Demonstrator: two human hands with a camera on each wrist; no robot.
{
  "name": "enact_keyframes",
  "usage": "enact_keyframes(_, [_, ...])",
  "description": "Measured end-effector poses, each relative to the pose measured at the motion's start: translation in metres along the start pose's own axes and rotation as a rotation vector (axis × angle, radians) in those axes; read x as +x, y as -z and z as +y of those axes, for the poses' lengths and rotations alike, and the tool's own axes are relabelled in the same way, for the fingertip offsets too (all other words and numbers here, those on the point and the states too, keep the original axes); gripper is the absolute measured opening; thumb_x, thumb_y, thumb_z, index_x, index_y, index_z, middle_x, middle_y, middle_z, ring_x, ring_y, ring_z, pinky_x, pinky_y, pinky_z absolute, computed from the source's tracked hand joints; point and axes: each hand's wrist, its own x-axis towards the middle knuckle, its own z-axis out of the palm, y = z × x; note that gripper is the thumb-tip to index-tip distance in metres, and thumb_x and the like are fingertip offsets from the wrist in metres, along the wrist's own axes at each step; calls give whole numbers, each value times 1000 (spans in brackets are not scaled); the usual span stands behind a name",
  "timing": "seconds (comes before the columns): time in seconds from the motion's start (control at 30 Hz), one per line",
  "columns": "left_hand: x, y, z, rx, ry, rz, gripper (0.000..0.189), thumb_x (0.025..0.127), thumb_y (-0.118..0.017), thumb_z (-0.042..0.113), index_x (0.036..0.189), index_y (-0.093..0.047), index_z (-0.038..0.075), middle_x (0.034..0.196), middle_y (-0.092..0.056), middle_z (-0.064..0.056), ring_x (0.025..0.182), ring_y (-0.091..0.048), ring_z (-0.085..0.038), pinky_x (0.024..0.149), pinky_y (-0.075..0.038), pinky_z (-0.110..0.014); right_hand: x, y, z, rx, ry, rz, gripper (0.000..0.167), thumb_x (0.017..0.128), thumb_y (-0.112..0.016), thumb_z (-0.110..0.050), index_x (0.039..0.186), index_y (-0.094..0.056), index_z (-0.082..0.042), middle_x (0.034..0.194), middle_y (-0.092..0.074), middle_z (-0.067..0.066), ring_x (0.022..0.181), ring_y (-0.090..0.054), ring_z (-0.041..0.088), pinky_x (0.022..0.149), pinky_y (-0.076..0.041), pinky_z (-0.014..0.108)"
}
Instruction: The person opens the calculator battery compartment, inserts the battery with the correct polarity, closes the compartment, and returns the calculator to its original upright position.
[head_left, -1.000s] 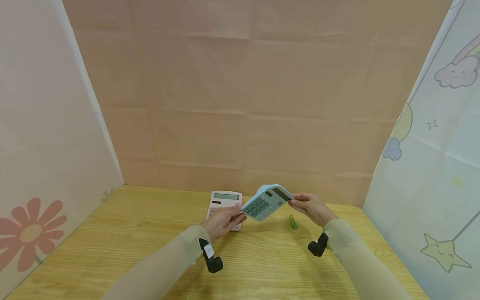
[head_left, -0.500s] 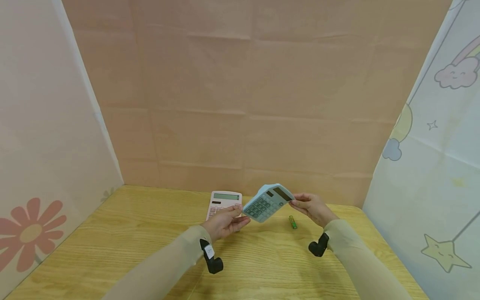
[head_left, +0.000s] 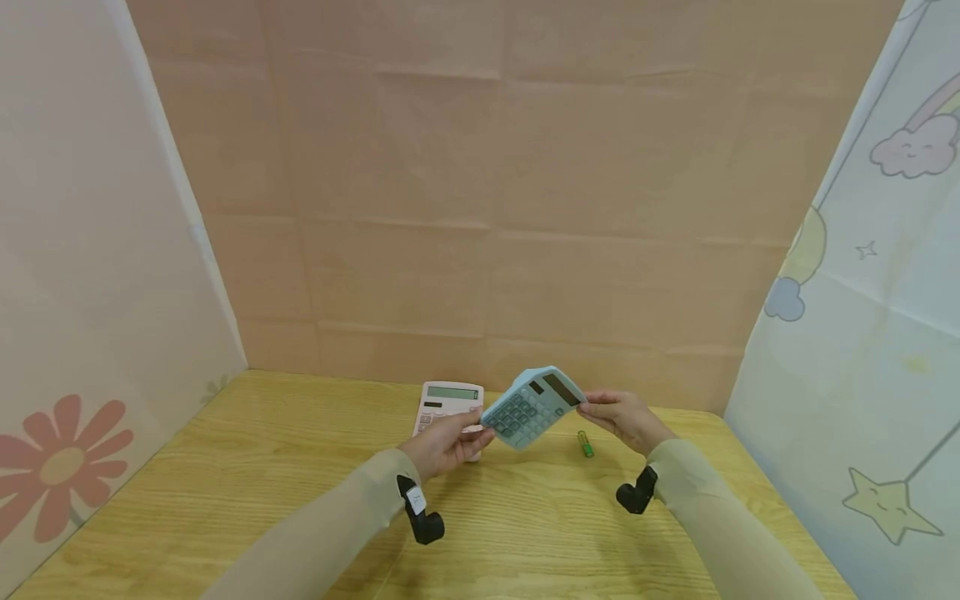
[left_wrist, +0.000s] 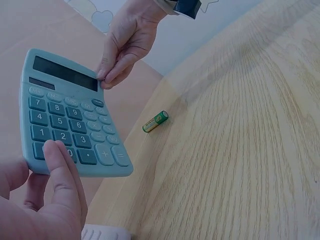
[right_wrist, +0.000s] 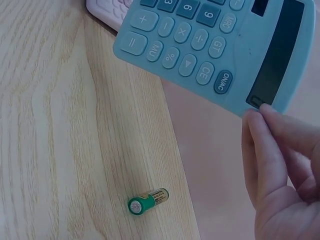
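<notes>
A light blue calculator is held up over the table, tilted, with its keys facing me. My left hand grips its lower left corner; in the left wrist view the fingertips lie over the bottom keys. At the opposite corner, beside the display, my right hand pinches the edge between thumb and fingers. A digit shows at the end of the dark display in the right wrist view. Behind my left hand lies a pink calculator, partly covered by that hand.
A green battery lies on the wooden table, below and between the blue calculator and my right hand. A brown paper backdrop rises at the table's far edge. Printed sheets flank the table.
The blue calculator has tipped slightly, its bottom edge a little lower. My left fingers, more extended half a second ago, have drawn back against its corner. My right hand has hardly moved.
</notes>
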Motion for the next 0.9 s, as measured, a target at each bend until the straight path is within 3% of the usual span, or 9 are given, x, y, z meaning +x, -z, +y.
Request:
enact_keyframes(0.23, [-1,-1,2,-16,-3,6,44,104,-45,14,146,-37,5,120,-47,-25,79,-63,-11,76,-54,-14,-2,-4,-6,115,-62,63,35,102,-44,-5,133,-42,11,109,-57,9,97,-67,11,96,-50,23])
enact_keyframes(0.33, [0,0,2,-25,-2,12,45,103,-46,13,146,-35,3,122,-46,-27,79,-64,-12,76,-54,-14,-4,-5,-7,124,-66,48,44,103,-43,-5,140,-30,15,110,-57,7,96,-67,8,95,-50,21])
enact_keyframes(0.47, [1,1,1,-27,-2,23,49,102,-49,12,146,-33,1,117,-48,-26,80,-64,-15,75,-55,-14,-5,-5,-8,141,-72,39,48,102,-45,-4,141,-28,17,105,-60,5,94,-67,8,92,-51,20])
enact_keyframes(0.7, [1,3,1,119,-37,45,39,97,-58,10,131,-50,-6,97,-60,-16,80,-66,-14,72,-55,-13,-5,-3,-7,108,-85,34,47,99,-50,-1,139,-33,17,105,-66,2,93,-69,8,92,-52,20])
enact_keyframes(0.9, [1,5,0,219,-65,30,33,94,-61,7,122,-55,-10,91,-66,-11,78,-69,-12,69,-56,-14,-5,-4,-4,50,-88,34,50,99,-51,-3,140,-29,17,126,-60,17,94,-68,5,93,-51,22])
